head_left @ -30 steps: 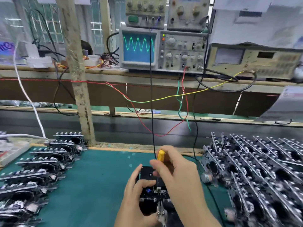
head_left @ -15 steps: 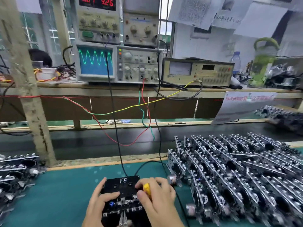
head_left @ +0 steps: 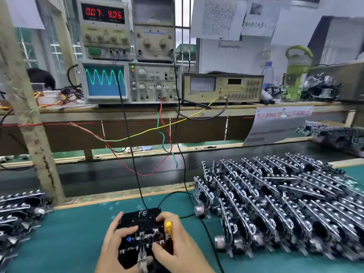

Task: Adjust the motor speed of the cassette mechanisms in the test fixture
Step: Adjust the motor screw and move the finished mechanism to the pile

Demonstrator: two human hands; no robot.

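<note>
A black cassette mechanism (head_left: 142, 231) with a test cassette marked "FE" sits on the green mat (head_left: 65, 243) at the bottom centre. My left hand (head_left: 113, 245) grips its left side, fingers curled over the top. My right hand (head_left: 177, 243) grips its right side and holds a small yellow-handled screwdriver (head_left: 168, 226), tip down into the mechanism. A metal clip (head_left: 142, 259) hangs at its near edge. The oscilloscope (head_left: 105, 82) on the shelf shows a green sine wave. The power supply (head_left: 103, 13) above it shows red digits.
Rows of cassette mechanisms (head_left: 285, 203) fill the mat to the right, and more (head_left: 17, 211) lie at the left. Black, red, green and yellow wires (head_left: 161, 134) hang from the instruments toward the fixture. A wooden post (head_left: 29, 115) stands left. Bottles (head_left: 295, 71) stand at back right.
The view has swung up and to the right, so the instruments sit more to the left. My right hand has lowered the screwdriver from upright above the mechanism down onto its right side.
</note>
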